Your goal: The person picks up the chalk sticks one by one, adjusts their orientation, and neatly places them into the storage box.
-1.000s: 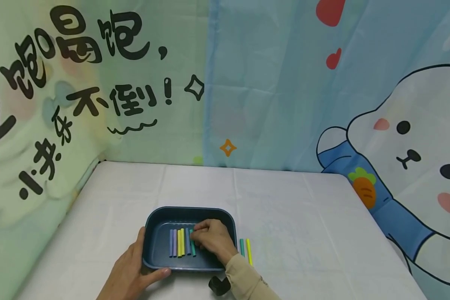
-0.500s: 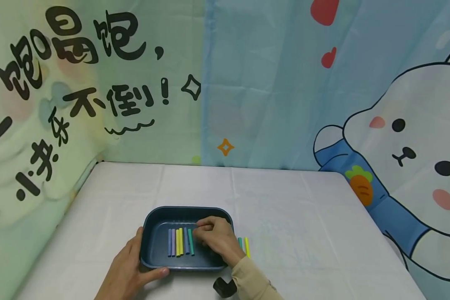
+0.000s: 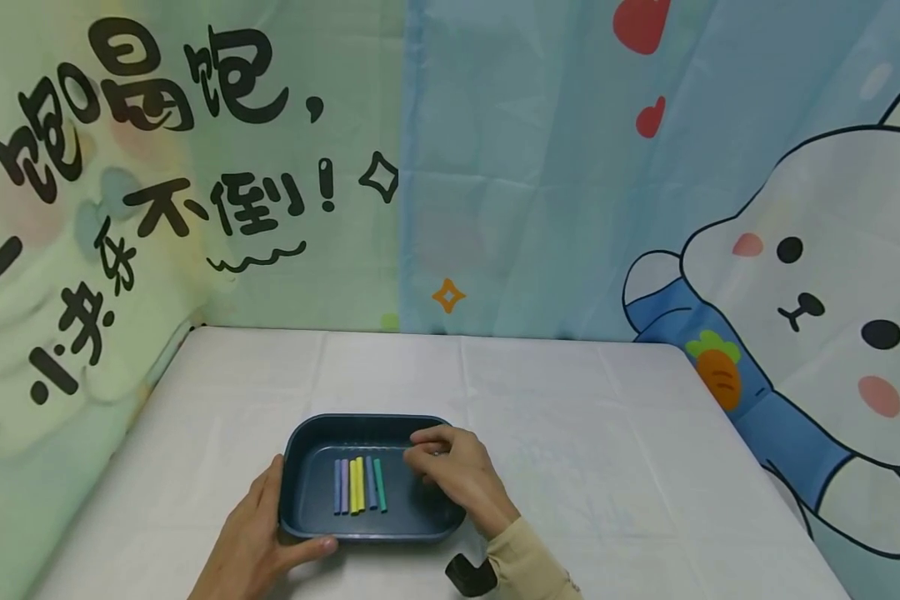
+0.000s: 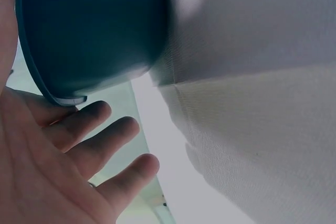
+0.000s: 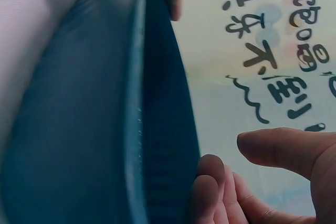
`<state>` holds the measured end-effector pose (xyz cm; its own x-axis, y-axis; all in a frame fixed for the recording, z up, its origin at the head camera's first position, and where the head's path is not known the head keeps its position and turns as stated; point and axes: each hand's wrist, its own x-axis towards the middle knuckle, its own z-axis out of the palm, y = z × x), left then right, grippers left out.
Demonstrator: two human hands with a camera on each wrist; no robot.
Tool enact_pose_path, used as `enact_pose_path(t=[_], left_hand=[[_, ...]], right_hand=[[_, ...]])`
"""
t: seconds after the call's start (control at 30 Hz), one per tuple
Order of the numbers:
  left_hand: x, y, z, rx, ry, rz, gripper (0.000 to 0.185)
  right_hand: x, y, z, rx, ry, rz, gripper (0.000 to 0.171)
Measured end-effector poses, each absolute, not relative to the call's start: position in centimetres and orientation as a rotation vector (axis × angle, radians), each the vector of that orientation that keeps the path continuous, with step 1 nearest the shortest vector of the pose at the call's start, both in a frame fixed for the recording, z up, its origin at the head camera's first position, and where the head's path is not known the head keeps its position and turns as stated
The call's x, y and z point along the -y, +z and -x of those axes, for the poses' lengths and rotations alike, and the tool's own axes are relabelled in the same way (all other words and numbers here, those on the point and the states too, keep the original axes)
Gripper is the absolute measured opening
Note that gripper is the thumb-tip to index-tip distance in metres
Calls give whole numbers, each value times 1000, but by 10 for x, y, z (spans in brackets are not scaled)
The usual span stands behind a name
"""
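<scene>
A dark blue tray sits on the white tablecloth near me. Several short coloured sticks lie side by side on its floor: blue, purple, yellow and green. My left hand holds the tray's near left corner, thumb along the near rim and fingers down the left wall. My right hand hovers over the tray's right side. Its fingers are loosely curled, with nothing between thumb and fingers.
The white cloth-covered table stretches away to the back and right. Printed fabric backdrops close it in at the back and on both sides. A black camera mount sits on my right wrist.
My right hand has let go of the green stick and drawn back right, off the row. It now hides the two sticks lying outside the tray. The left hand has stayed put.
</scene>
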<state>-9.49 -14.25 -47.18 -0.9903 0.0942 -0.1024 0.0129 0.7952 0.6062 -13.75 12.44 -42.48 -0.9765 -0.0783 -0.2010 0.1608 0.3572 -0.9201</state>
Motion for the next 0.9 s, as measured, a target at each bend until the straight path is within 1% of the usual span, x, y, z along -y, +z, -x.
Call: enact_pose_path(t=[0.37,0.5,0.63,0.9], left_hand=[[140,-472,95,-2881,943,-131,142],[140,-473,94,-2893,949,-142,142],[141,-473,93,-2895,966,-154,142],[139,-473,94,-2885,937,-136,145]], right_hand=[[-155,-420,129,-2431,-1772,-171,41],[-164,-421,128,-2460,-1818,-226,37],[-174,-425,128,-2504,-1812,-282,33],[-193,-432,123,-2570,-1693,-391,36]])
